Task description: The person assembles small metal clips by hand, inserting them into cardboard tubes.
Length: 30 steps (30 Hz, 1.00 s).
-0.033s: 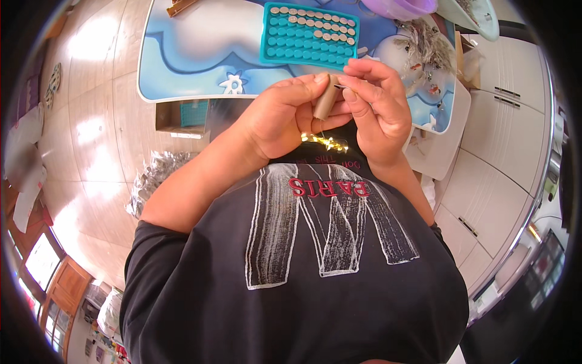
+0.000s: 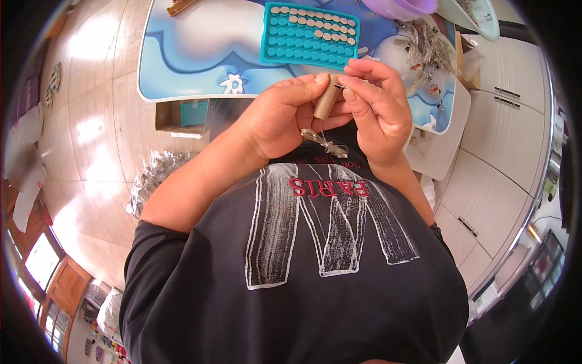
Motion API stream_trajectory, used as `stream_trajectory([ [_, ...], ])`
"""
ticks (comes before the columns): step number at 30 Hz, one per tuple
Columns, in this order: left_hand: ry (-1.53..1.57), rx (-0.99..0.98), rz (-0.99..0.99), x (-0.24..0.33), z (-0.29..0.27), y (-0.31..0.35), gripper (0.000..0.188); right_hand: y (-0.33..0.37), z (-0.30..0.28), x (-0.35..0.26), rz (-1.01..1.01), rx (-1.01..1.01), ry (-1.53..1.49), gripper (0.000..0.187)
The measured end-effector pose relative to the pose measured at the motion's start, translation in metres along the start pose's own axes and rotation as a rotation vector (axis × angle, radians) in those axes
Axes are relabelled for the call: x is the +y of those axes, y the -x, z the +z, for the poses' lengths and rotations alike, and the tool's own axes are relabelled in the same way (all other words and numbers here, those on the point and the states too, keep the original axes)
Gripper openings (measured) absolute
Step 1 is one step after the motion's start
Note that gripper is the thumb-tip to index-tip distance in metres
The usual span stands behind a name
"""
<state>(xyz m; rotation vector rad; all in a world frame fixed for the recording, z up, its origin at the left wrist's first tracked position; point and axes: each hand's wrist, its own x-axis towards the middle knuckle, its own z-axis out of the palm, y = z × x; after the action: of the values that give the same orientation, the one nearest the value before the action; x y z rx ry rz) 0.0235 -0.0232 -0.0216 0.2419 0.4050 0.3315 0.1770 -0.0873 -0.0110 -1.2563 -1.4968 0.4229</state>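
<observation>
In front of my chest, my left hand (image 2: 284, 106) grips a tan, cork-like cylinder (image 2: 326, 104) between thumb and fingers. From its lower end hangs a thin wire to a small coiled bundle of string lights (image 2: 327, 144), which is unlit. My right hand (image 2: 382, 109) is closed at the cylinder's upper right side. Thumb and forefinger pinch a small, thin, dark-and-pale piece (image 2: 341, 86) there, too small to name. The other right fingers are bent and raised.
On the blue patterned table (image 2: 182, 76) lies a teal tray (image 2: 312, 57) partly filled with silvery round cells. To its right sits a heap of tangled silvery wire lights (image 2: 424, 48). A purple basin (image 2: 400, 7) stands behind. More silvery bundles (image 2: 154, 176) are at the lower left.
The string lights glowed yellow just before and are dark now. Both hands and the cylinder stay in the same place.
</observation>
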Motion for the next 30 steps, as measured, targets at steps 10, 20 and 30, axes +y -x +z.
stream_trajectory([
  [10, 0.057, -0.140, 0.017, 0.001, 0.002, 0.003, 0.032, 0.001, 0.002, -0.003, -0.002, -0.035, 0.133, 0.027],
  [20, -0.029, 0.009, 0.023, 0.001, 0.004, 0.003, 0.040, -0.002, 0.002, -0.008, 0.039, 0.017, 0.087, 0.023],
  [30, -0.028, 0.001, 0.035, 0.001, 0.004, 0.002, 0.033, -0.006, -0.001, -0.005, -0.105, -0.031, 0.233, 0.014],
])
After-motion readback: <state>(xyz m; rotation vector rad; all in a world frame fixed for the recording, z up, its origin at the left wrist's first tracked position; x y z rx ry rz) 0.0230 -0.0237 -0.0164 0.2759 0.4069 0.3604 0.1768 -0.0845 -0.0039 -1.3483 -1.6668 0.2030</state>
